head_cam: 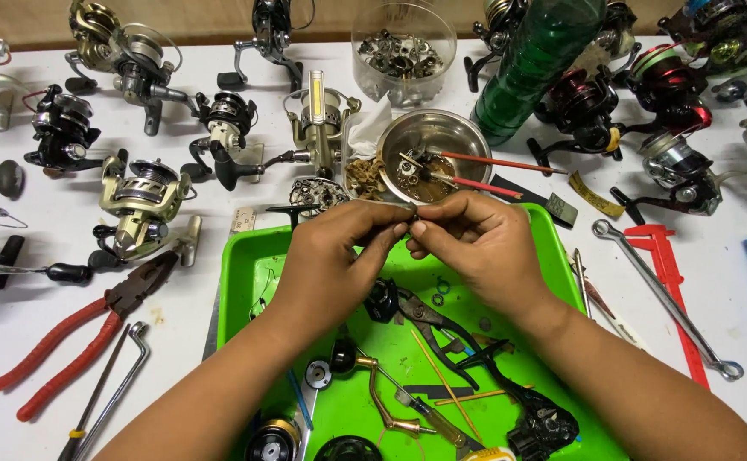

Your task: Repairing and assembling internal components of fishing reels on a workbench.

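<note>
Green tray (245, 282), nearest: dismantled reel pieces, a black reel frame (540, 423), a gold crank handle (386, 397), thin sticks.

Left hand (331, 256) and right hand (476, 243) — both over the tray's far edge, fingertips brought together, pinching one small metal part (411, 227) between them; its kind is too small to tell.

Left of the tray: red-handled pliers (75, 341), a bent metal key (117, 376).

Right of the tray: a long spanner (668, 299) lying over a red caliper (672, 282).

Just beyond the hands: a steel bowl (433, 145) holding small parts and two red-tipped brushes; a clear plastic tub (403, 47) of metal pieces behind it.

Farther — a green bottle (540, 64) and many fishing reels across the white table (15, 256).
</note>
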